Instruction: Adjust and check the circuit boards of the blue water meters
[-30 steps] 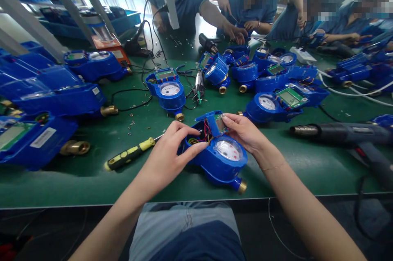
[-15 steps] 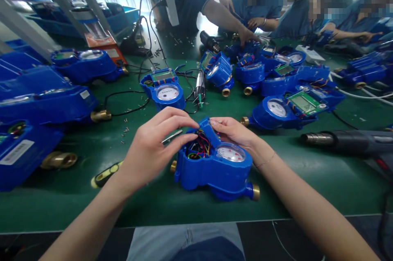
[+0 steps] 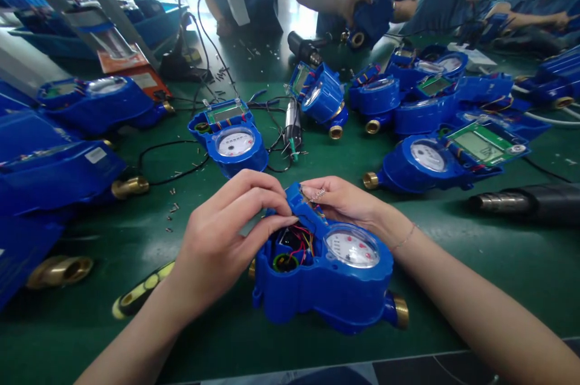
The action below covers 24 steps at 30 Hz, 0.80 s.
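Observation:
A blue water meter lies before me, its brass threaded ends pointing left and right. The compartment beside its round dial is uncovered and shows a bundle of red, yellow and black wires. My right hand grips a tilted blue holder at the compartment's far edge. My left hand has its thumb and fingers pinched together above the wires, close to that holder; what is between the fingertips is hidden. Under my left wrist shows a yellow-and-black tool handle.
More blue meters stand left, ahead, like the one with a display, and right, like this one. A black heat gun lies at right. An electric screwdriver, cables and loose screws lie ahead. A co-worker's hand holds a meter opposite.
My left fingers have closed together over the compartment, nearer the holder. The view has shifted closer to the meter. Across the table, a co-worker has lifted a blue meter.

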Motion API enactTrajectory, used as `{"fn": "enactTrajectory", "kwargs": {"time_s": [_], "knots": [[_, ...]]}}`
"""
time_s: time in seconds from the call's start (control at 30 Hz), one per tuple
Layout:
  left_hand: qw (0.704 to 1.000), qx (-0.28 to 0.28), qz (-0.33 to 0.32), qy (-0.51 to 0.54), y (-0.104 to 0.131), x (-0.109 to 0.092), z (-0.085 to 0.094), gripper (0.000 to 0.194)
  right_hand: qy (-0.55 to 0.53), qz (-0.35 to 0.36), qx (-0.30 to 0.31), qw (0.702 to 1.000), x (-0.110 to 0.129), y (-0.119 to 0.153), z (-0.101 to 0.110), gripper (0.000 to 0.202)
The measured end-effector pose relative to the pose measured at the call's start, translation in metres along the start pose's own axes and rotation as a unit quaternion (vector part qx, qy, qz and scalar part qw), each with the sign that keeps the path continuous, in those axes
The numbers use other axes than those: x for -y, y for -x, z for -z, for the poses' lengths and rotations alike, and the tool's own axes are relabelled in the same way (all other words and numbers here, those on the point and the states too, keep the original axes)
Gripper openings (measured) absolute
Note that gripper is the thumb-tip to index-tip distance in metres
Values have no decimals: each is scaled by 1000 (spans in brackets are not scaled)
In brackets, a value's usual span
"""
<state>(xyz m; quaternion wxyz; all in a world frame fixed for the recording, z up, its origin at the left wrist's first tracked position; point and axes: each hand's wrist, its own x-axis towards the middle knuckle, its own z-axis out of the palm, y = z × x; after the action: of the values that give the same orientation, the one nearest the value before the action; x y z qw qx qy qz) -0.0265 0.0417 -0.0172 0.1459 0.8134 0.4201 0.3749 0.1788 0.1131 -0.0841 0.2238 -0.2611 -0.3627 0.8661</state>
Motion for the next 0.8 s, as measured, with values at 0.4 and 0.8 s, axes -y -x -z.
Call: {"fn": "enactTrajectory", "kwargs": {"time_s": [0.4,0.8], "knots": [[1000,-1,-13,-20,2,-4,-1,10,13,14,1,1000,1,2,-3,21],[998,59,0,-25,7,0,6,11,-54,15,-15,998,-4,4,-2,26]]}}
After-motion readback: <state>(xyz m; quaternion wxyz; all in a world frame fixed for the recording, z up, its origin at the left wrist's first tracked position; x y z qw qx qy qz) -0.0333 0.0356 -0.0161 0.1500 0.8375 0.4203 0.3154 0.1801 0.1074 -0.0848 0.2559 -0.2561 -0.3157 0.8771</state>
